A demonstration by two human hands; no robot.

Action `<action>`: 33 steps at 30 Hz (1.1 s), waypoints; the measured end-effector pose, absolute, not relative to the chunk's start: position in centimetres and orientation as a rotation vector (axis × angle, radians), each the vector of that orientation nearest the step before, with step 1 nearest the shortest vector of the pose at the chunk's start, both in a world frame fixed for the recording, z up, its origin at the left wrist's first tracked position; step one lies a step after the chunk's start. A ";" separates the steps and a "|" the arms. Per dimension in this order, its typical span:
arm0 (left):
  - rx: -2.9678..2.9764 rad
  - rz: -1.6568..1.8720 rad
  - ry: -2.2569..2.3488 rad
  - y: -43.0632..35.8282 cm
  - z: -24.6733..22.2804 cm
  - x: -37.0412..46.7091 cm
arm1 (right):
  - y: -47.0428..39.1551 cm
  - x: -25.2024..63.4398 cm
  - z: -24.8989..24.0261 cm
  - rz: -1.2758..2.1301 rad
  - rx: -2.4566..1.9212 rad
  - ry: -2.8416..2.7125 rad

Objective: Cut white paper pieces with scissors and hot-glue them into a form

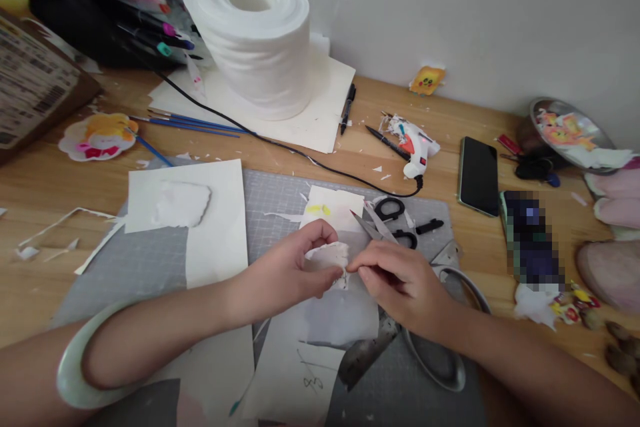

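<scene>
**Two bare hands at a small white piece**

Nearest, a smooth, pale green ring-shaped bangle is on the left arm. By the bottom edge, a white paper sheet has dark pen marks; one looks like an 8, but I cannot read the rest.

Big silver metal scissors lie partly under the right arm. Above the middle of the grey gridded mat, the left hand pinches a small white paper-like piece with a rough edge between thumb and fingers. The right hand has its fingertips close together at the piece's right edge; I cannot tell if they pinch it.

Just past the hands lie black-handled scissors. Farther back are a white and orange glue gun and a fat white roll. At far left, a brown cardboard box has a printed label, too blurry to read.
</scene>
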State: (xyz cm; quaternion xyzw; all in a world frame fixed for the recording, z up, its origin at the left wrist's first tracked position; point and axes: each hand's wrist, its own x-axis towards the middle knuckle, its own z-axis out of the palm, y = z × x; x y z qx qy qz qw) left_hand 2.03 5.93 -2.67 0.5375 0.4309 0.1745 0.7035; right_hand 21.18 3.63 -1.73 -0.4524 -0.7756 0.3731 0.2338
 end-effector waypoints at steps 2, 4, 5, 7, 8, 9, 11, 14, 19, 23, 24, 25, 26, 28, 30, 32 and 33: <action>1.193 0.390 0.957 5.9 -2.7 2.0 | 3.6 21.2 -1.7 1.004 -1.215 -2.152; 1.189 0.394 0.952 5.9 -2.7 2.1 | 3.5 21.2 -1.7 0.977 -1.190 -2.186; 1.187 0.398 0.948 6.0 -2.7 2.1 | 3.4 21.2 -1.7 0.958 -1.183 -2.212; 1.188 0.405 0.943 6.0 -2.7 2.2 | 3.2 21.2 -1.8 0.902 -1.174 -2.283; 1.188 0.410 0.942 6.0 -2.7 2.2 | 3.1 21.2 -1.9 0.868 -1.172 -2.321; 1.188 0.416 0.940 6.0 -2.7 2.2 | 3.0 21.3 -1.9 0.840 -1.166 -2.352; 1.180 0.428 0.938 6.0 -2.7 2.2 | 2.9 21.3 -2.0 0.830 -1.137 -2.356; 1.149 0.439 0.939 6.0 -2.6 2.2 | 3.0 21.5 -2.0 0.892 -1.101 -2.186; 1.130 0.443 0.946 6.0 -2.6 2.2 | 3.4 21.4 -2.0 0.924 -1.205 -2.083; 1.126 0.458 0.941 6.0 -2.6 2.2 | 3.6 21.2 -1.8 0.961 -1.165 -2.167; 1.127 0.459 0.941 6.0 -2.5 2.2 | 3.6 21.1 -1.7 0.964 -1.159 -2.168; 1.127 0.458 0.945 6.0 -2.5 2.2 | 3.6 21.2 -1.7 0.967 -1.158 -2.166; 1.130 0.457 0.949 6.0 -2.5 2.2 | 3.5 21.2 -1.7 0.969 -1.158 -2.161; 1.138 0.453 0.954 6.0 -2.5 2.2 | 3.5 21.2 -1.7 0.977 -1.160 -2.152; 1.146 0.453 0.954 6.0 -2.6 2.2 | 3.4 21.3 -1.7 0.986 -1.161 -2.144; 1.154 0.457 0.952 5.9 -2.7 2.2 | 3.4 21.3 -1.7 0.992 -1.161 -2.139; 1.158 0.457 0.952 5.9 -2.7 2.2 | 3.4 21.3 -1.7 0.997 -1.160 -2.139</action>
